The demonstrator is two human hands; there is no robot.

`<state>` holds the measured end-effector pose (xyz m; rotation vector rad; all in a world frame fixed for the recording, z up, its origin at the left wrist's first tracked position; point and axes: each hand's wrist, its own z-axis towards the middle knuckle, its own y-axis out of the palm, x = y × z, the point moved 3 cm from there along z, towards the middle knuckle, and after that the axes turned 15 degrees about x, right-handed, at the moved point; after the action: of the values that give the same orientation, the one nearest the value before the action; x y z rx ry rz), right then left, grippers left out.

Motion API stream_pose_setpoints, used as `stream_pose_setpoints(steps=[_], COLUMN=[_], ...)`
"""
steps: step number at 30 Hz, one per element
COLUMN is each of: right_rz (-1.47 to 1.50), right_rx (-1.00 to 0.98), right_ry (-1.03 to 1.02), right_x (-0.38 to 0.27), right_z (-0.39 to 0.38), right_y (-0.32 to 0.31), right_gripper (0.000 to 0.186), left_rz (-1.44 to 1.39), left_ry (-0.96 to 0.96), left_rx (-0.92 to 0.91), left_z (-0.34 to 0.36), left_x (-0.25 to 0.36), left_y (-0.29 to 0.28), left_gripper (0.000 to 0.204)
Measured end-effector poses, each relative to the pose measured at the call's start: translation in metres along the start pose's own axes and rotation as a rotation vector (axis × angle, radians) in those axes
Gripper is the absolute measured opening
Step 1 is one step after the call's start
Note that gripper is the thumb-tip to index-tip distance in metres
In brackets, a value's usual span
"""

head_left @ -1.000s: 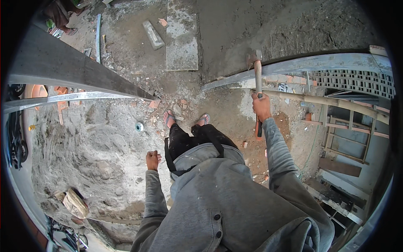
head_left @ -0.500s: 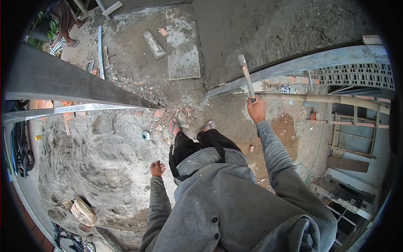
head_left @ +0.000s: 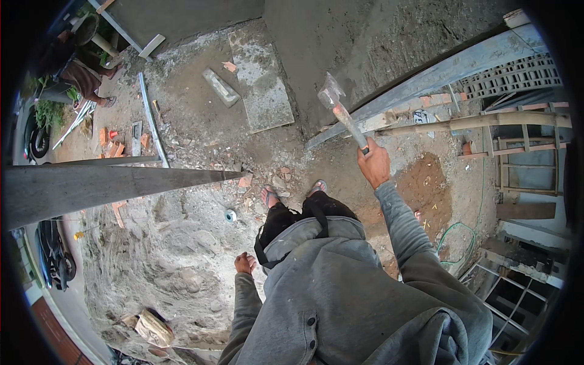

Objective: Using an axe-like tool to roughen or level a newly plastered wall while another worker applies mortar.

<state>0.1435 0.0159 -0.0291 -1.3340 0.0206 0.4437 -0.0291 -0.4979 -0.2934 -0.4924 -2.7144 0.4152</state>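
Observation:
A hammer [head_left: 349, 125] with a wooden handle is gripped in my right hand [head_left: 374, 163], near the handle's dark lower end. Its metal head [head_left: 331, 92] is blurred and points away from me, over the edge of the grey wet-looking concrete surface [head_left: 316, 42]. A long metal-grey beam [head_left: 438, 79] runs just beyond the hammer. Down by my left hip, my left hand [head_left: 245, 263] hangs with its fingers loosely curled and nothing visible in them.
A grey slab [head_left: 258, 79] and a mortar-covered block [head_left: 220, 88] lie ahead. One board [head_left: 121, 188] juts in from the left above a sand heap [head_left: 158, 255]. A bamboo pole [head_left: 474, 123] and ladder-like frame [head_left: 529, 164] stand right. Another person [head_left: 85, 79] is far left.
My view has turned, so the surroundings sit at another angle. The hammer in my right hand has swung its head to the left. My left hand still hangs by my side.

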Motion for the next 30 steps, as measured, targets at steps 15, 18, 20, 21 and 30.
stream_pose_setpoints(steps=[15,18,20,21,30], right_rz=[0.132,0.187,0.181,0.037,0.378], right_rx=[0.083,0.165,0.183,0.106,0.195], right_ry=[0.030,0.022,0.078,0.110,0.134], right_x=[-0.026,-0.013,0.009,0.016,-0.019], right_z=[-0.018,-0.011,-0.004,0.009,-0.014], right_y=[-0.021,-0.019,-0.008,-0.003,-0.029], right_gripper=[0.023,0.023,0.022,0.022,0.022], left_rz=[-0.046,0.079,0.094,0.088,0.139], left_ry=[0.091,0.075,0.043,0.062,0.061], left_rx=[0.006,0.010,-0.010,-0.024,-0.051], left_z=[0.002,0.004,0.002,0.003,0.028], left_x=[0.077,0.080,0.086,0.090,0.091], left_y=[0.003,-0.003,-0.001,0.005,-0.010], left_gripper=[0.015,0.022,0.025,0.025,0.025])
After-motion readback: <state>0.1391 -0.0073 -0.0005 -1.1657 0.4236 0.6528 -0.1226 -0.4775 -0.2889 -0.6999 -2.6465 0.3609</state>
